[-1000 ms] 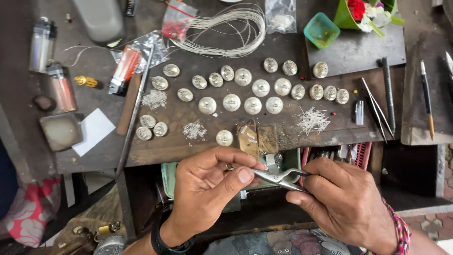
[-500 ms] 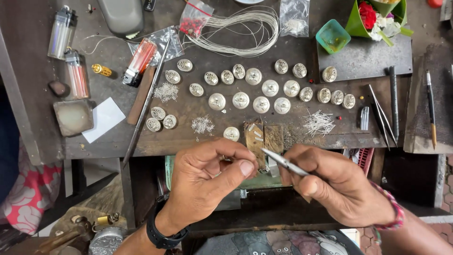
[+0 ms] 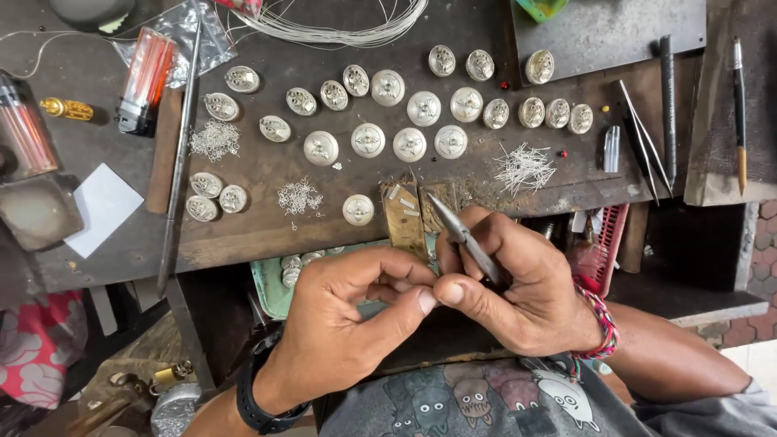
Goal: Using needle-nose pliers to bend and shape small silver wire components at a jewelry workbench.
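Dark workbench [image 3: 259, 235] fills the frame w/ silver buttons [image 3: 368, 139] in rows. Right hand [image 3: 518, 283] grips tweezers [image 3: 465, 239], now tipped toward upper left vs. level before. Left hand [image 3: 348, 324] pinches sth tiny at centre, fingertips pressed together, so fine assembly continues.

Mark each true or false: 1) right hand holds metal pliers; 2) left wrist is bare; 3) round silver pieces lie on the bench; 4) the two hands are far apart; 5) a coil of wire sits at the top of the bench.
1) True: the right hand grips slim metal pliers.
2) False: the left hand has a black wristband.
3) True: round silver pieces cover the bench.
4) False: their fingertips meet.
5) True: a coil of wire lies there.
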